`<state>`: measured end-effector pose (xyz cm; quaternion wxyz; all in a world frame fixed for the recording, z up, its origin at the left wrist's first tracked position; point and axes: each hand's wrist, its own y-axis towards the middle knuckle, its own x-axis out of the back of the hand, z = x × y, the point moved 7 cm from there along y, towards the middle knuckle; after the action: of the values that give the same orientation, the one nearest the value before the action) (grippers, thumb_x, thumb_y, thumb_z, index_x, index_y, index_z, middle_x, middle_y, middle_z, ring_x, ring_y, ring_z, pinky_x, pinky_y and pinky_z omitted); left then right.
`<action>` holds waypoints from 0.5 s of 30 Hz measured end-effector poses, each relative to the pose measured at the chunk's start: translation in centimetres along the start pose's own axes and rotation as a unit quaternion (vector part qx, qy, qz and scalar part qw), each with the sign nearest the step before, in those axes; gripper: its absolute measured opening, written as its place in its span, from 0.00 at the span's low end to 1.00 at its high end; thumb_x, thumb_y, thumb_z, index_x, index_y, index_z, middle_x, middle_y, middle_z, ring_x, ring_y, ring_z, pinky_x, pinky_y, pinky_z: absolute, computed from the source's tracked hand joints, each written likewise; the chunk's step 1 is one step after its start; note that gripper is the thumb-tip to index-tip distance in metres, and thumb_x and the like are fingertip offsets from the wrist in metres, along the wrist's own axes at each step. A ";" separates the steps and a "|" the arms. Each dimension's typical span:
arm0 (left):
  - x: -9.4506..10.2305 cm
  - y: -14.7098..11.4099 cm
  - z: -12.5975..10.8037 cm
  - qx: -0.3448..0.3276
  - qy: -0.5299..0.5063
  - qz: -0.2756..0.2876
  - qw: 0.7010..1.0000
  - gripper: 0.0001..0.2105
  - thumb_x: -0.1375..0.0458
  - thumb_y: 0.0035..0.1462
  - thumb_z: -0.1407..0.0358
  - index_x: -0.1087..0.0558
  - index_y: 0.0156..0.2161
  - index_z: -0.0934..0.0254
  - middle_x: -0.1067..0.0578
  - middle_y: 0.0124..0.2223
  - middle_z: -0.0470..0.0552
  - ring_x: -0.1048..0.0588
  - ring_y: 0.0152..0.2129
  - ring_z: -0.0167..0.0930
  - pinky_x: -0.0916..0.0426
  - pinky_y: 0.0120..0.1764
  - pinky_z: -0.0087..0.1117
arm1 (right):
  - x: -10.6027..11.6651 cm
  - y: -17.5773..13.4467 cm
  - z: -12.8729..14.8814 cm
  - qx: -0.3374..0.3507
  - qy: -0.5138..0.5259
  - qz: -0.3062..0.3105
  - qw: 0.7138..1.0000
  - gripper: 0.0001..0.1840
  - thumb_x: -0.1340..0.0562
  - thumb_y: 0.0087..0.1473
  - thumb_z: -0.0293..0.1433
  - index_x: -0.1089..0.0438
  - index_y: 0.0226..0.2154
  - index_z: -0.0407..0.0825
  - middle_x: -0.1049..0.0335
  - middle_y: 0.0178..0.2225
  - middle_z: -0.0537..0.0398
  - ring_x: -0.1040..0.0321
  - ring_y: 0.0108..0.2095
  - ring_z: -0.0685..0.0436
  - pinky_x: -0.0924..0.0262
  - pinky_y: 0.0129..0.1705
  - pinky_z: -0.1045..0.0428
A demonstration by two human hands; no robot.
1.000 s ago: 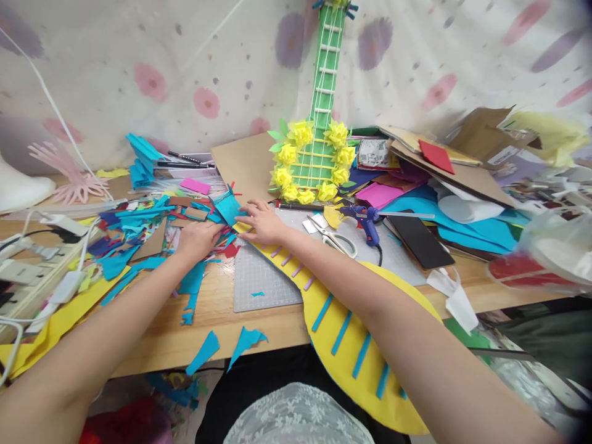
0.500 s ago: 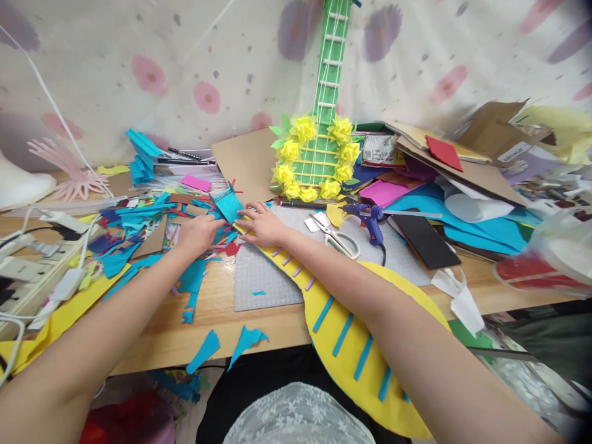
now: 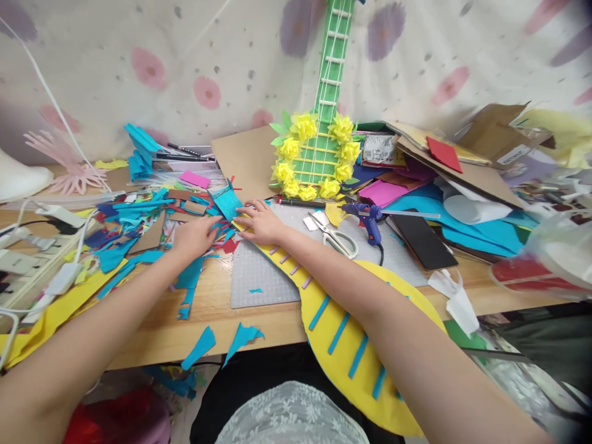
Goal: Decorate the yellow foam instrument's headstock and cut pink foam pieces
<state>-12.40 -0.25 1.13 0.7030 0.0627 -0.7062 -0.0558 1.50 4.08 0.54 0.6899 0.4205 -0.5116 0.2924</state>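
Note:
A yellow paper guitar (image 3: 333, 394) with blue strips on its body and purple strips along its neck slants from my lap up onto the table. Its blue headstock (image 3: 225, 200) has small red pegs. Across the upper neck rests my right hand (image 3: 259, 223), fingers spread and pressing on it just below the headstock. To the left, my left hand (image 3: 197, 237) is closed, its fingertips together near the headstock's lower edge. Whatever those fingertips pinch, if anything, is too small to make out. The right forearm covers part of the guitar body.
A grey cutting mat (image 3: 263, 287) lies under the neck, with scissors (image 3: 340, 240) and a blue glue gun (image 3: 370, 221) beyond. Behind stands a green guitar (image 3: 326, 111) ringed by yellow flowers. Paper scraps (image 3: 139, 213) and a power strip (image 3: 41, 265) crowd the left; a phone (image 3: 423, 240) lies right.
My left hand has shifted very slightly left and down. My right hand stays on the guitar neck. The whole view has moved a little.

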 end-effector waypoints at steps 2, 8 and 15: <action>0.6 -0.8 0.3 0.048 -0.013 -0.010 0.999 0.19 0.51 0.57 0.58 0.29 0.51 0.58 0.24 0.45 0.53 0.26 0.41 0.39 0.37 0.35 0.33 | 0.0 0.0 0.0 0.001 0.006 -0.002 1.000 0.24 0.44 0.56 0.42 0.32 0.52 0.50 0.40 0.57 0.50 0.53 0.59 0.35 0.61 0.60 0.39; 0.4 -0.9 -0.3 0.108 -0.017 0.021 0.994 0.20 0.49 0.54 0.49 0.24 0.42 0.59 0.22 0.39 0.55 0.25 0.38 0.43 0.37 0.34 0.35 | 0.2 0.0 0.0 -0.005 0.015 -0.011 1.000 0.23 0.44 0.55 0.41 0.31 0.51 0.49 0.38 0.56 0.50 0.52 0.58 0.35 0.62 0.60 0.39; -0.4 0.3 -0.8 0.160 -0.050 0.046 0.985 0.17 0.49 0.52 0.52 0.24 0.36 0.59 0.22 0.35 0.54 0.25 0.34 0.41 0.38 0.31 0.34 | 0.1 -0.1 0.0 -0.005 0.012 -0.017 1.000 0.24 0.44 0.55 0.42 0.31 0.51 0.49 0.39 0.57 0.51 0.52 0.58 0.35 0.62 0.60 0.39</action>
<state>-11.58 0.18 0.75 0.6495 0.1386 -0.7425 0.0871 1.60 4.06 0.61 0.7029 0.4222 -0.4973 0.2834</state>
